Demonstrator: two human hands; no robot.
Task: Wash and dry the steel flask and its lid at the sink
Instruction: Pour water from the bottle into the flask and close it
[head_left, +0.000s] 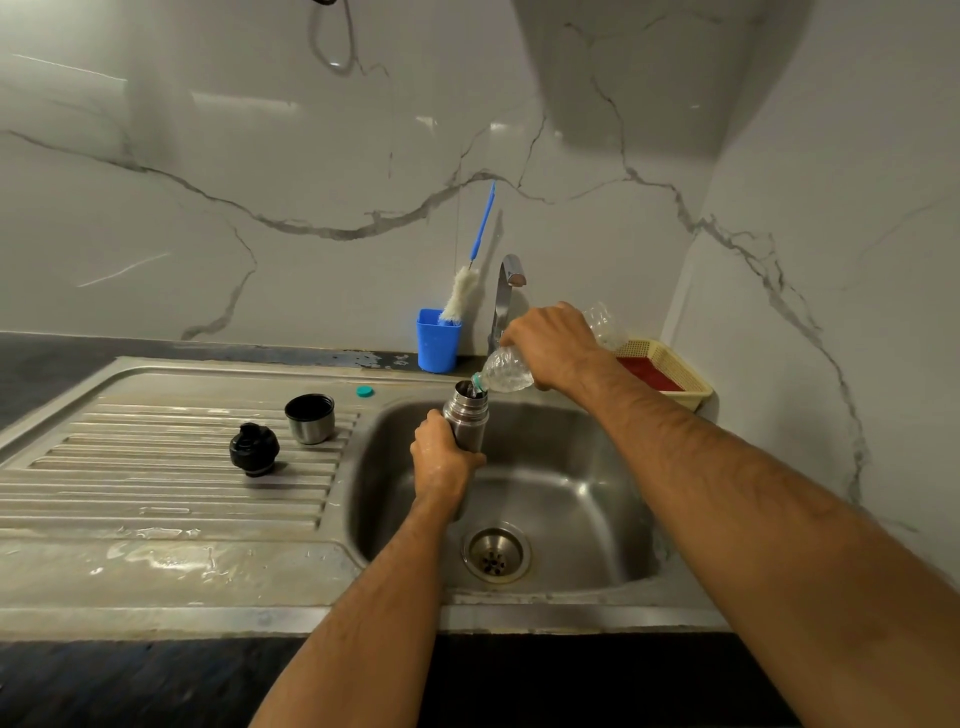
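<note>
Two hands over the sink basin (597, 499). Left hand (441, 457) wrapped around the lower body of the one steel flask (466, 415), holding it upright above the basin, mouth open. Right hand (553, 345) grips one clear plastic bottle (506, 375), tipped down to the left so its neck sits at the flask's mouth; water visible inside the bottle.

On the ribbed draining board (156, 467), left of the basin: one black stopper lid (254, 450), and just beside it to the right one steel cup cap (310, 419), standing open end up. One small teal bottle cap (365, 392) lies apart, nearer the back rim.

Behind the sink: one blue cup (438, 343) with one bottle brush (467, 280), blue handle, white bristles, leaning against the marble wall. One chrome tap (506, 291) just right of it. One yellow basket (670, 374) at the back right corner, something red inside; cannot tell what

One round drain (496, 553) in the basin floor
</note>
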